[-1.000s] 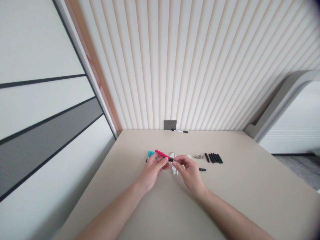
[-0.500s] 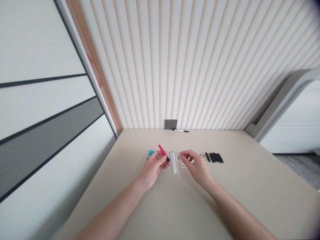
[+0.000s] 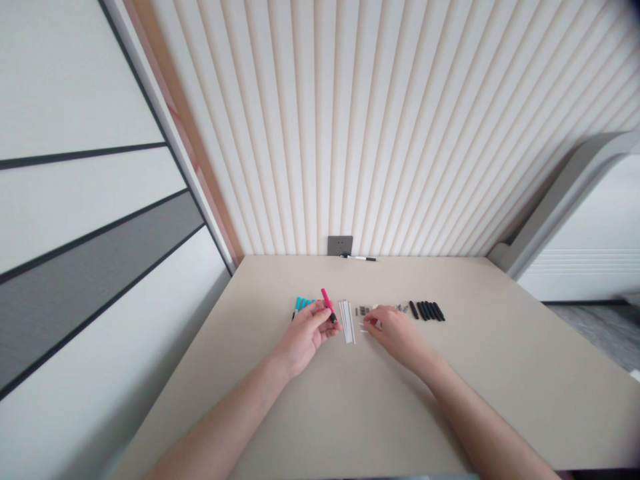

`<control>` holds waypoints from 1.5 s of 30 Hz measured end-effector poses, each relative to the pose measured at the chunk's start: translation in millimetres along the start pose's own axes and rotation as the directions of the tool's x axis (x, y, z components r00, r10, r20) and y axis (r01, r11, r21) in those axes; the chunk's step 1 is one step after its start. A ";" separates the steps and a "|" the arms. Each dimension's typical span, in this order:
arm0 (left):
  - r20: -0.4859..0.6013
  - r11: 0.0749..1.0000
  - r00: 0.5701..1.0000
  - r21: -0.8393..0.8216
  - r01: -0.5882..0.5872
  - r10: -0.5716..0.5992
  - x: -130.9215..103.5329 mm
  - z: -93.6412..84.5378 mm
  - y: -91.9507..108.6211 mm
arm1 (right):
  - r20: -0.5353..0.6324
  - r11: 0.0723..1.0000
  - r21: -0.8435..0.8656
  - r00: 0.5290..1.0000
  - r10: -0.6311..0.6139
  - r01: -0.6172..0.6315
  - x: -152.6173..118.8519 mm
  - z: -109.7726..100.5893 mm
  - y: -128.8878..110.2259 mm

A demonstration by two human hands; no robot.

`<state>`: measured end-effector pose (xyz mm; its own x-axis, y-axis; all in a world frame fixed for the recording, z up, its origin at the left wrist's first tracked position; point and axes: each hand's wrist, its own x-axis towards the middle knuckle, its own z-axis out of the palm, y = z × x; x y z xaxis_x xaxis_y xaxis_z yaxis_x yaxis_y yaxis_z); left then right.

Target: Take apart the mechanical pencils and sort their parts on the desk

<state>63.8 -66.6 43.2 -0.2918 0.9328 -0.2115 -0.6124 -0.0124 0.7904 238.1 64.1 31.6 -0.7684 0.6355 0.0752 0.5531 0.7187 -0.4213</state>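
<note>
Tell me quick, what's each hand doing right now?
Left hand: closed, holding the pink-and-black pen.
Right hand: fingers curled by the small white parts; can't tell whether it holds one.

Left hand (image 3: 304,339), right hand (image 3: 396,332) bare (forearms (image 3: 240,408) too).

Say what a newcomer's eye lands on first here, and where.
Probably the pink-and-black pen part, tilted in the left hand, its pink being the most vivid color over the pale table. Next, likely the dark row of black tubes right of the right hand, then the turquoise pieces partly hidden behind the left hand.
</note>
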 end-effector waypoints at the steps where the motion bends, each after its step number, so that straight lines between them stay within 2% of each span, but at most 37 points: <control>1: 0.002 1.000 1.000 0.003 -0.001 0.001 0.0 0.1 0.0 | 0.004 1.000 -0.005 1.000 0.000 0.000 0.1 0.9 0.6; 12: 0.001 1.000 1.000 0.022 -0.006 0.006 -0.4 0.3 -1.1 | 0.006 0.999 0.054 1.000 -0.008 0.008 0.6 -0.1 4.7; 15: -0.008 0.999 1.000 0.031 -0.012 0.012 -1.2 0.9 -0.5 | -0.007 0.976 0.220 1.000 -0.001 0.002 0.1 -3.1 -0.4; 19: -0.002 0.999 1.000 0.042 -0.013 0.013 -1.6 1.2 -0.2 | -0.017 0.851 0.525 1.000 -0.017 0.023 -1.7 -6.0 -11.9; 22: -0.003 0.999 1.000 0.039 -0.019 0.019 -1.7 1.5 0.0 | -0.052 0.785 0.619 0.999 0.009 0.025 -5.4 -6.4 -22.2; 27: -0.025 0.999 0.999 0.031 -0.035 0.036 -1.5 1.2 -0.7 | -0.154 0.815 0.569 0.988 -0.022 0.107 -13.0 -3.9 -36.4; 33: -0.021 0.997 0.998 0.062 -0.052 0.053 -2.1 2.6 -1.2 | -0.228 0.841 0.502 0.969 -0.094 0.200 -14.2 4.7 -40.7; 45: 0.002 0.974 0.993 0.192 -0.119 0.121 -0.1 -1.9 -7.4 | -0.294 0.895 0.406 0.954 -0.065 0.186 -16.8 12.9 -46.7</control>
<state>67.0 -67.3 36.3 -0.3626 0.9250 -0.1135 -0.4206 -0.0537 0.9056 221.0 16.2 38.3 -0.6738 0.6426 0.3648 0.2217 0.6467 -0.7298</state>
